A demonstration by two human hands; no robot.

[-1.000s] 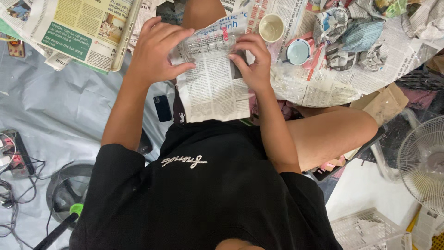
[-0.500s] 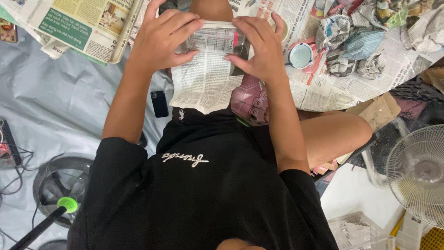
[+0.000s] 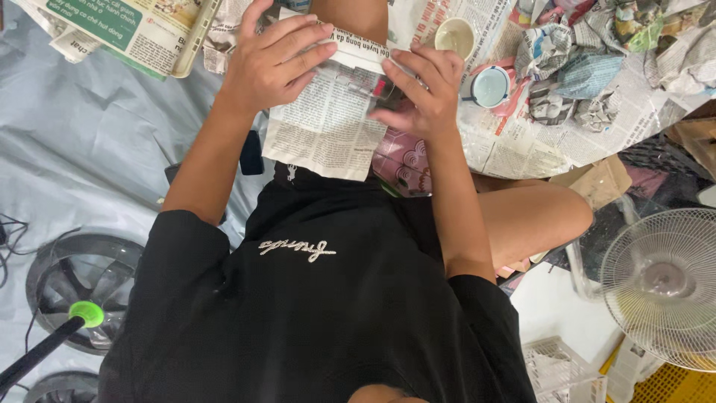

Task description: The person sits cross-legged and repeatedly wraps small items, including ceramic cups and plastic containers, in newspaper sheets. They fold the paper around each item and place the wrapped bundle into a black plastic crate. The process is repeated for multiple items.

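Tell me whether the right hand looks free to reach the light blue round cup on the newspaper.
Probably not right away: the right hand is gripping the folded newspaper sheet together with the left hand. The light blue round cup lies close beside it, with nothing between.

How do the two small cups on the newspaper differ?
The cream cup lies farther from the person; the light blue cup sits nearer, beside the crumpled paper wads. The blue one shows a dark handle on its left; no handle shows on the cream one. Both stand upright and open-topped on the spread newspaper.
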